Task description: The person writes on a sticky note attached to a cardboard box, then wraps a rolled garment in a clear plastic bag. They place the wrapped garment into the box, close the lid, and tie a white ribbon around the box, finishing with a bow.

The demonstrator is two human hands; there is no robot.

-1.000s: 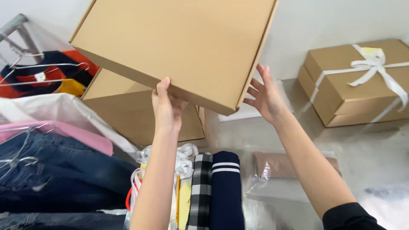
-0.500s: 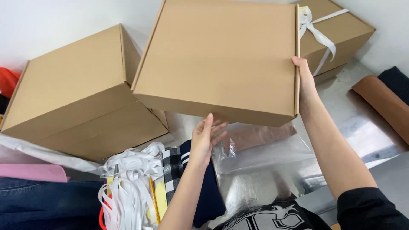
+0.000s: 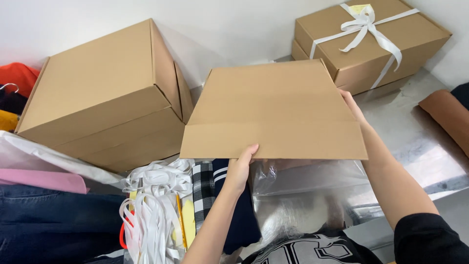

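Both hands hold a flat brown cardboard box (image 3: 273, 110) out in front of the body, above a shiny metal table (image 3: 415, 142). The left hand (image 3: 240, 168) reaches up from below with the forearm sloping upward, its fingers curled around the near edge of the box close to the left corner and the thumb lying on top. The right hand (image 3: 352, 105) comes in along the right side with the arm stretched forward, the palm pressed against the right edge; its fingers are mostly hidden behind the cardboard, so only the grasp on the edge is plain. The box sits tilted, its top face turned toward the camera. To its left stand two stacked cardboard boxes (image 3: 105, 98), and behind it to the right a box tied with white ribbon (image 3: 371, 39). Below the left arm lie a bundle of white ribbons (image 3: 154, 205) and folded clothes (image 3: 215, 195), and a clear plastic bag (image 3: 308, 178) lies under the held box.
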